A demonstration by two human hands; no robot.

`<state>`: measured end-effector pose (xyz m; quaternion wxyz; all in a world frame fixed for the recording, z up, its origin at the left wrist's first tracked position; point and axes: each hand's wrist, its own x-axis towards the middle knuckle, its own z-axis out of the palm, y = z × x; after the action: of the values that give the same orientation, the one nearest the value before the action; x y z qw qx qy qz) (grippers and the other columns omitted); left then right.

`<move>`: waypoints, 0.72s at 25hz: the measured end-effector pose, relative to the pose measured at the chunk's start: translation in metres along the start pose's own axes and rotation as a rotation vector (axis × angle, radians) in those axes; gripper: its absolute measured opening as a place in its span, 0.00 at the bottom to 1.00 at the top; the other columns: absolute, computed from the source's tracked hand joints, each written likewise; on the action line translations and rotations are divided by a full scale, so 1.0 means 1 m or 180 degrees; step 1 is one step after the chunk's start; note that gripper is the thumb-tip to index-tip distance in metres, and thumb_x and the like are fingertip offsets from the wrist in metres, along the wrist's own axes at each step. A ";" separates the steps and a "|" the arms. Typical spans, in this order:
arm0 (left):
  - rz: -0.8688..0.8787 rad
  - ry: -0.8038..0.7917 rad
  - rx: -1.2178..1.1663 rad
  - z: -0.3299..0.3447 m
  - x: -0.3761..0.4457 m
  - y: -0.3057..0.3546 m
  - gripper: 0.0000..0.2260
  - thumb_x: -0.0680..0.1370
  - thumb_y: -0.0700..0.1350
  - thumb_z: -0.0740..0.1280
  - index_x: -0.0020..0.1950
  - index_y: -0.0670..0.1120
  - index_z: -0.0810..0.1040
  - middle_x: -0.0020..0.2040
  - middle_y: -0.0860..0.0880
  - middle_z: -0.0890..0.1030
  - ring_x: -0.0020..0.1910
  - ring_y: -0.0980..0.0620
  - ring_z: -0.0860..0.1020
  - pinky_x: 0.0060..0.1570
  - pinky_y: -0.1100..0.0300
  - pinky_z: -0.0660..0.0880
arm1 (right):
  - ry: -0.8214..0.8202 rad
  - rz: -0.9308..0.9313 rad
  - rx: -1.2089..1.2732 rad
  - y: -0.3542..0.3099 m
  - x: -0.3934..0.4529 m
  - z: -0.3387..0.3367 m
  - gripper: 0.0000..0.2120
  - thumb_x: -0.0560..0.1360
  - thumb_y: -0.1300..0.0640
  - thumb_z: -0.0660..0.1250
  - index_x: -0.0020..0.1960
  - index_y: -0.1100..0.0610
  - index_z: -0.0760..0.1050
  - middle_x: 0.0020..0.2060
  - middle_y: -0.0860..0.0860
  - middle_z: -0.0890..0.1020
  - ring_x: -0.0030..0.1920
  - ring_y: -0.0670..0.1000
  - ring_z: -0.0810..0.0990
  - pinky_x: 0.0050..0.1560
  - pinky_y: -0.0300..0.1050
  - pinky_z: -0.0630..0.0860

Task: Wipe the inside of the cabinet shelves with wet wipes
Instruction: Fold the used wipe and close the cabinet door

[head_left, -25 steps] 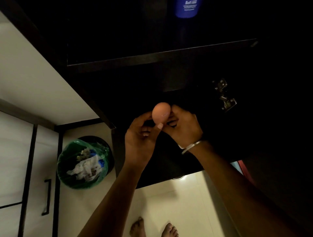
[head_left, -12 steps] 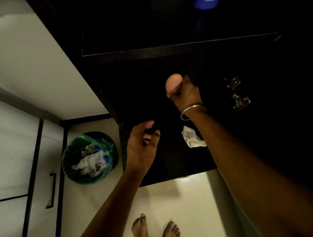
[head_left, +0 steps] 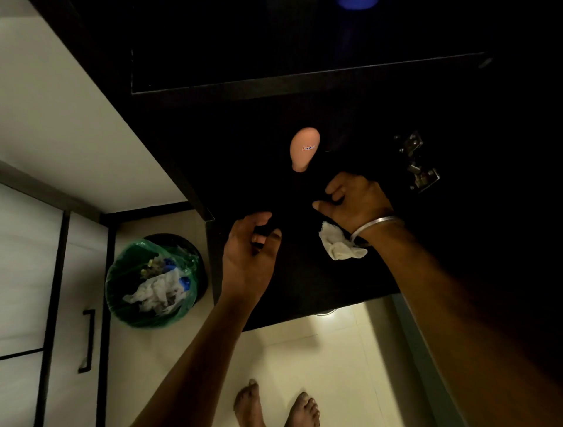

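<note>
A crumpled white wet wipe (head_left: 339,245) lies on the dark cabinet shelf (head_left: 304,283), just under my right wrist. A pink egg-shaped object (head_left: 304,147) with a small label stands further back on the same shelf, apart from both hands. My right hand (head_left: 356,198) hovers between the pink object and the wipe, fingers loosely curled, holding nothing. My left hand (head_left: 249,256) hangs over the shelf's front left part, fingers relaxed and empty. The shelf's depths are too dark to make out.
A green-lined bin (head_left: 155,280) full of used wipes stands on the floor at the left. A metal door hinge (head_left: 417,164) sits at the right of the cabinet. A blue bottle (head_left: 356,3) shows on the upper shelf. My bare feet (head_left: 274,405) stand on pale tiles.
My right hand carried the pink object back into the cabinet, set it down on the shelf and let go, then drew back toward the wipe. My left hand released it and stayed low.
</note>
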<state>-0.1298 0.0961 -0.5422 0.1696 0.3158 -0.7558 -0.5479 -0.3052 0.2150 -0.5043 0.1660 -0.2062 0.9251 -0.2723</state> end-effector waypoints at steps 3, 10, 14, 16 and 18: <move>-0.0005 -0.0016 0.0087 0.002 0.001 0.002 0.13 0.79 0.45 0.70 0.61 0.56 0.74 0.58 0.52 0.78 0.46 0.61 0.78 0.39 0.71 0.75 | -0.0437 -0.0082 -0.0495 0.003 -0.028 -0.013 0.21 0.64 0.43 0.78 0.51 0.50 0.76 0.43 0.45 0.79 0.44 0.47 0.78 0.46 0.44 0.78; -0.0003 -0.0232 0.0066 0.007 0.000 0.018 0.10 0.79 0.44 0.69 0.60 0.49 0.78 0.56 0.53 0.80 0.50 0.59 0.80 0.48 0.63 0.79 | -0.0430 -0.0096 0.0005 0.016 -0.041 0.001 0.08 0.66 0.61 0.78 0.42 0.54 0.81 0.39 0.47 0.82 0.42 0.49 0.82 0.44 0.40 0.78; -0.0473 -0.0606 -0.1050 0.007 -0.010 0.063 0.10 0.79 0.39 0.69 0.57 0.50 0.81 0.51 0.54 0.85 0.53 0.56 0.83 0.56 0.58 0.79 | -0.0133 0.0524 0.1668 -0.014 -0.057 -0.014 0.11 0.67 0.62 0.78 0.37 0.49 0.79 0.36 0.47 0.83 0.38 0.45 0.81 0.43 0.39 0.79; -0.0460 -0.0876 -0.1549 0.001 -0.017 0.092 0.12 0.79 0.37 0.68 0.60 0.48 0.81 0.54 0.52 0.86 0.57 0.53 0.83 0.57 0.57 0.79 | -0.0096 0.0465 0.2302 -0.038 -0.072 -0.029 0.10 0.69 0.65 0.76 0.39 0.52 0.80 0.36 0.49 0.83 0.38 0.46 0.82 0.44 0.40 0.80; -0.0284 -0.0929 -0.1626 -0.009 -0.023 0.122 0.14 0.79 0.35 0.68 0.64 0.43 0.80 0.56 0.48 0.85 0.58 0.51 0.83 0.57 0.57 0.80 | -0.0024 0.0366 0.2491 -0.061 -0.087 -0.050 0.10 0.70 0.68 0.74 0.41 0.54 0.80 0.37 0.50 0.83 0.40 0.48 0.82 0.47 0.43 0.81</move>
<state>-0.1426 0.1292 -0.4230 0.1089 0.2137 -0.5952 -0.7669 -0.2336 0.2314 -0.4124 0.2504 -0.0762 0.7608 -0.5938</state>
